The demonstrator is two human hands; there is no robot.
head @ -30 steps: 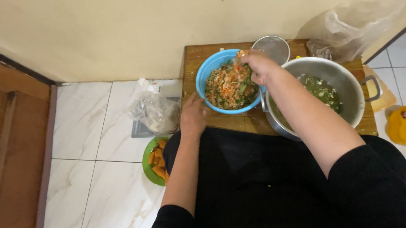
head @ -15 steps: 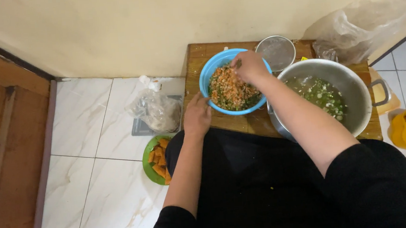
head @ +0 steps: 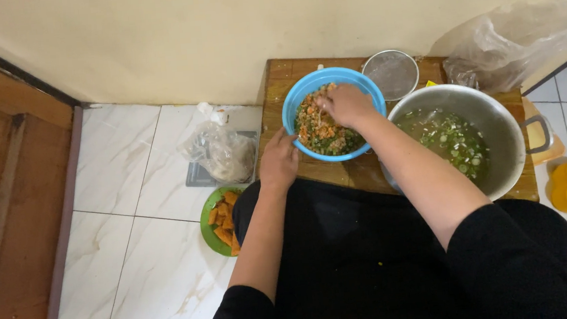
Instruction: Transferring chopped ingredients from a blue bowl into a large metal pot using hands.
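White marble-look floor tiles (head: 131, 214), cream wall (head: 217, 28), wooden door (head: 7, 204).

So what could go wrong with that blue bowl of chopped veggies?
The blue bowl sits near the wooden board's front edge, steadied only by the left hand, so it might tip. Bits could spill as the right hand digs in. The full metal pot overhangs the board edge too.

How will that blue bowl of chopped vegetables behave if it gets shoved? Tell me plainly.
The blue bowl looks like thin plastic, so probably light. The left hand braces its rim while the right hand works in the chopped mix, so unbraced it would likely slide on the wooden board. Being wide, it would probably not tip.
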